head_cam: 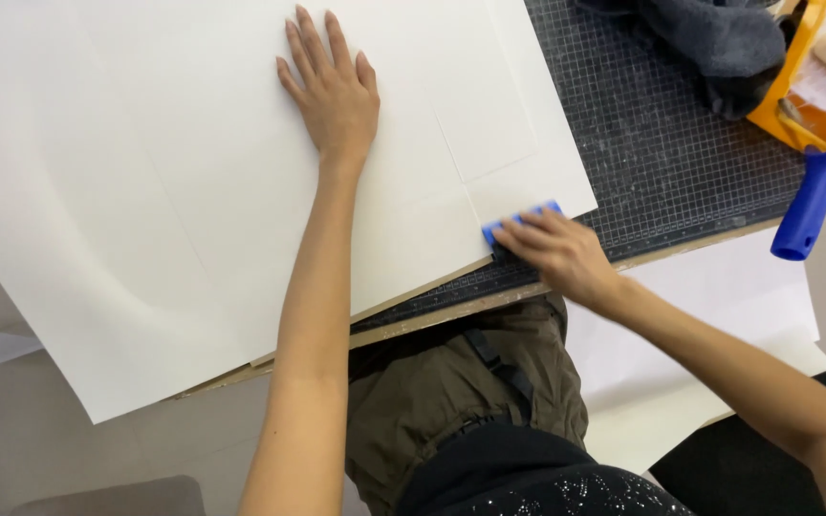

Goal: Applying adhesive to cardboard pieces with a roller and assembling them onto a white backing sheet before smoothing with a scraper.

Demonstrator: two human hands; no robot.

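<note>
Large white paper sheet [193, 191] overhanging near table edge, gridded cutting mat [662, 143] bare at right. Left hand [335, 91] flat, fingers spread, pressing sheet. Right hand [556, 250] pinching blue scraper [518, 222] at sheet's near-right corner.

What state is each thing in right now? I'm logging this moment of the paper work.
left hand: flat, fingers spread, pressing on the white sheet.
right hand: gripping the blue scraper.
blue scraper: held at the sheet's near edge.
white sheet: lying flat, overhanging the table edge.
cutting mat: partly covered by the sheet.
blue roller handle: sticking out of the yellow tray, untouched.
</note>
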